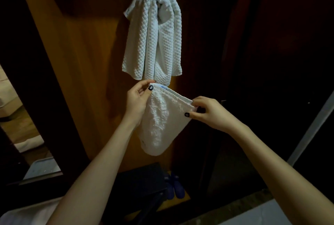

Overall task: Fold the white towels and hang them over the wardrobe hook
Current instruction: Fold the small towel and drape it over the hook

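A white quilted towel (153, 33) hangs folded over a hook on the wooden wardrobe panel (86, 62); the hook itself is hidden under the cloth. Just below it hangs a smaller white terry towel (160, 125), held up in the air. My left hand (139, 98) pinches its upper left corner, touching the bottom of the hanging towel. My right hand (209, 112) pinches the upper right corner, lower than the left. The small towel sags between both hands into a pouch shape.
A dark luggage stand (137, 185) sits on the wardrobe floor with a pair of blue slippers (174, 186) beside it. A dark wardrobe door (280, 62) stands to the right. A white bed edge (27, 214) shows at bottom left.
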Motion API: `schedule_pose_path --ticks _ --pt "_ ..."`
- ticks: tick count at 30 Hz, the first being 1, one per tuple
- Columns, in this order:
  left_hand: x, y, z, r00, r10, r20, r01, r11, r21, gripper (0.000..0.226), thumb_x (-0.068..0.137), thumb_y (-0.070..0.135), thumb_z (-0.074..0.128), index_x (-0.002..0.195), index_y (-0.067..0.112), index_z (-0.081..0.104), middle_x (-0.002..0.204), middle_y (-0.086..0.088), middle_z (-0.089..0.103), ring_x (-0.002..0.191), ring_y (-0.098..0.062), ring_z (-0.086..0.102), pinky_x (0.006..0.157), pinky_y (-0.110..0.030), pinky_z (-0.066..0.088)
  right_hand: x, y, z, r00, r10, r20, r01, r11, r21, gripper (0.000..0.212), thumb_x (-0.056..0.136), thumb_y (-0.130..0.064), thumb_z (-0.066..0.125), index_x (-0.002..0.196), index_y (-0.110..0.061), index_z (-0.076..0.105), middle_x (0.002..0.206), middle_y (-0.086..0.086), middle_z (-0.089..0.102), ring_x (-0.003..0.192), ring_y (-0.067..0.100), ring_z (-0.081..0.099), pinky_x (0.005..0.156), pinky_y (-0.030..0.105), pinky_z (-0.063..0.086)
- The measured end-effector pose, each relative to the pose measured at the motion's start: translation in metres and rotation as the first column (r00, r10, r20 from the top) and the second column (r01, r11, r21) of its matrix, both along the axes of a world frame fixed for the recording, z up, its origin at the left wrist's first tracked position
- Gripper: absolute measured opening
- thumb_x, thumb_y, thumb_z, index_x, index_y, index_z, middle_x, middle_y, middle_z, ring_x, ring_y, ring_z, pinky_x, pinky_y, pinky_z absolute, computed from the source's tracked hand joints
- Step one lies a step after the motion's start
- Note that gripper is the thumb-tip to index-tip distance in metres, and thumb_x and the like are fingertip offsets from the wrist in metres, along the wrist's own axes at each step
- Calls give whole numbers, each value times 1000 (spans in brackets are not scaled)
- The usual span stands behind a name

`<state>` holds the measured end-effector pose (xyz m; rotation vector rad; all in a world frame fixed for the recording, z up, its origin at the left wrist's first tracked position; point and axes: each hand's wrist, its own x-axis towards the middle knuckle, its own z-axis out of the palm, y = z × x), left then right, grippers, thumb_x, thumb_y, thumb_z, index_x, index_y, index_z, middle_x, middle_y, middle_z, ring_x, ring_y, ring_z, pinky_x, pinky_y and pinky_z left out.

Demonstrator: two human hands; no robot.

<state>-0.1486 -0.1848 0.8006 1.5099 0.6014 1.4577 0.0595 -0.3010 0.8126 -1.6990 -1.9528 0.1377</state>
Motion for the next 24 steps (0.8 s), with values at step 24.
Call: schedule_pose_path --ticks 24 --pt "8 -24 -18 832 399 -385 -143 826 546 26 80 -15 59 100 2 65 100 -8 58 88 -3 54 78 0 35 3 2 -7 908 -113 -403 233 936 263 9 93 -21 62 94 -30 62 85 -14 63 79 -7 60 64 20 49"
